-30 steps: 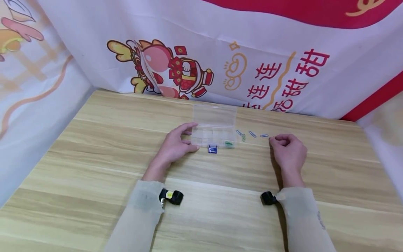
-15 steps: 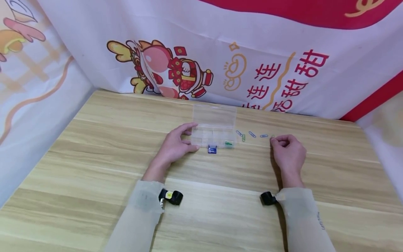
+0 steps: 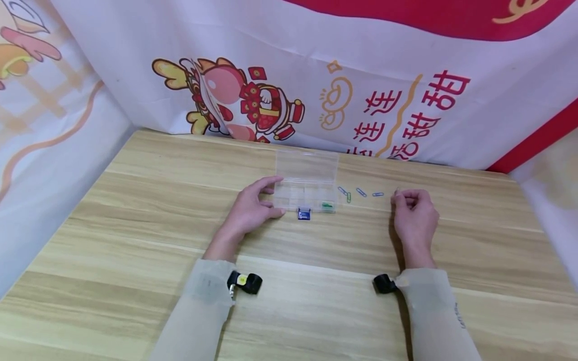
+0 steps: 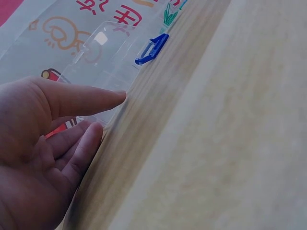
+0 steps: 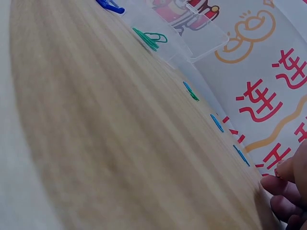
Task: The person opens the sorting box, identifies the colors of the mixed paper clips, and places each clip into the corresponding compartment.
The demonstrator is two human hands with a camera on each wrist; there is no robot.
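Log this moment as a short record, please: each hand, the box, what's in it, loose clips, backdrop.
Left hand: holds left end of box
Right hand: pinches a small item, too small to identify
Box: clear, divided, lid open, blue latch at near edge
In box: green clips, near right compartment
Loose: three blue clips, one green clip, right of box
Backdrop: white, cartoon print

Red characters 连连 (image 3: 383,102) and 甜甜 (image 3: 451,89) stand on the white backdrop cloth (image 3: 289,45).
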